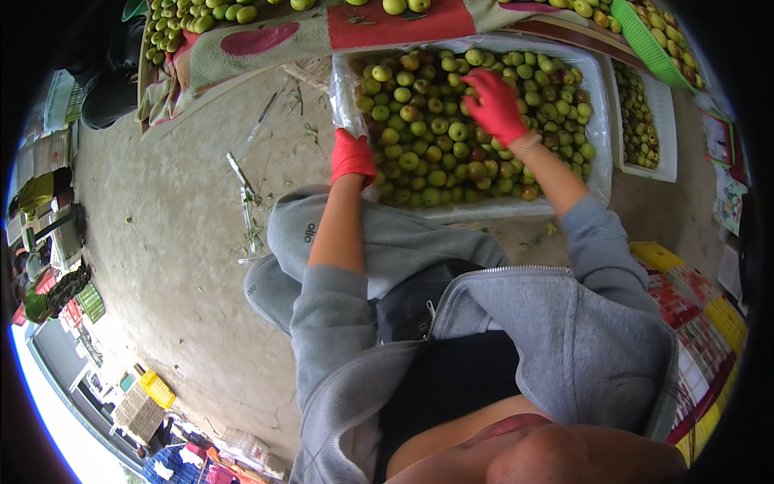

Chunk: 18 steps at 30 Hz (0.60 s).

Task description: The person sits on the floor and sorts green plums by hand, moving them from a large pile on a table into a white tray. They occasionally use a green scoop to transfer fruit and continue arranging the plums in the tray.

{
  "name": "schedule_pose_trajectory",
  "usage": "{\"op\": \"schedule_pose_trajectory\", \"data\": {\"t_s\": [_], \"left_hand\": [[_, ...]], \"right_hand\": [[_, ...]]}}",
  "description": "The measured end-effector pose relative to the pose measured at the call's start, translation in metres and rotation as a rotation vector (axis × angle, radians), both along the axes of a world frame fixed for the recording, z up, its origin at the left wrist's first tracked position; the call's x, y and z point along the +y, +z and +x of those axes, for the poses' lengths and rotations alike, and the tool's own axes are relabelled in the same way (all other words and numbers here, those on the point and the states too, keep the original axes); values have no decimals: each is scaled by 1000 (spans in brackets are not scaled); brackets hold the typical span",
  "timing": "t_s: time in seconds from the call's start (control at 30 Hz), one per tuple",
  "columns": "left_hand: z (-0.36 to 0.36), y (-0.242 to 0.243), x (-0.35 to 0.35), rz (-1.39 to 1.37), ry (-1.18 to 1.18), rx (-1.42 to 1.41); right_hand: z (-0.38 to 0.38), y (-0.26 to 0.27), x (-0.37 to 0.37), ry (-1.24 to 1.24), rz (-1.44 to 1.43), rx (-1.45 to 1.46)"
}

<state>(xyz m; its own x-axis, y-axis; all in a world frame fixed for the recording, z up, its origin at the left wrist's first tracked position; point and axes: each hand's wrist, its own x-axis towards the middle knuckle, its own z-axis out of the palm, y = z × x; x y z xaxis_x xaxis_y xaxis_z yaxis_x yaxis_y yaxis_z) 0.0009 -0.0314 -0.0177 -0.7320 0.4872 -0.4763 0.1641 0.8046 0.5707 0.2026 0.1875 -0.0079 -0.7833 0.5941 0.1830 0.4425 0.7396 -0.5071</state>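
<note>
A shallow white crate (595,121) lined with clear plastic stands in front of me, filled with small round green fruits (439,125), some blotched brown, that look like jujubes. My left hand (352,158), in a red glove, is closed on the plastic liner (346,100) at the crate's left edge. Over the fruits, toward the back, reaches my right hand (496,109), also red-gloved. Its fingers are spread and curved downward, slightly blurred. I see no fruit held in it, though its palm is hidden.
A cloth-covered table (272,54) bearing more fruits runs behind the crate. A second white crate (665,139) of smaller-looking fruits and a green basket (647,45) are at right. Plastic strips (245,199) and leaves litter the concrete floor (181,242). Another person (48,296) is far left.
</note>
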Motion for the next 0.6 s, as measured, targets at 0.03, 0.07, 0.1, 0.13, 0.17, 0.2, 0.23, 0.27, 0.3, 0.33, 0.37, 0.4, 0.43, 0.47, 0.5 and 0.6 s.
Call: {"op": "schedule_pose_trajectory", "data": {"t_s": [0.03,0.07,0.1,0.13,0.17,0.2,0.23,0.27,0.3,0.33,0.37,0.4,0.43,0.47,0.5,0.6], "left_hand": [[0,2,1,-19,-9,-2],[-1,2,-2,-13,1,0],[0,2,3,4,-11,-2],[1,1,4,15,-7,-6],[3,-2,10,57,-27,-6],[2,-9,5,87,-23,-5],[0,-6,4,121,-20,-4],[0,-3,2,98,-5,-30],[-1,-7,0,104,4,-28],[-4,-15,-5,110,15,-24],[-7,-23,-8,115,25,-19],[-7,-22,-8,110,7,-21],[-8,-22,-5,102,8,-26],[-8,-20,-4,90,7,-33],[-8,-18,-3,75,9,-36],[0,-6,-1,92,8,-31]], "right_hand": [[-31,-11,-16,116,-102,90],[-64,-1,-37,147,-306,140],[-94,-16,-40,101,-37,248],[-119,-14,-45,45,151,200],[-135,-33,-42,52,43,236],[-143,-31,-59,6,101,170],[-141,-25,-75,-39,163,105],[-134,-28,-80,5,182,142],[-126,-29,-86,51,205,182],[-111,-29,-93,108,186,154],[-97,-28,-100,165,167,127],[-79,-23,-108,227,122,-37],[-60,-18,-120,270,80,-27],[-42,-15,-133,311,34,-16],[-28,-14,-138,355,-14,-2],[7,-10,-123,517,136,-171]]}}
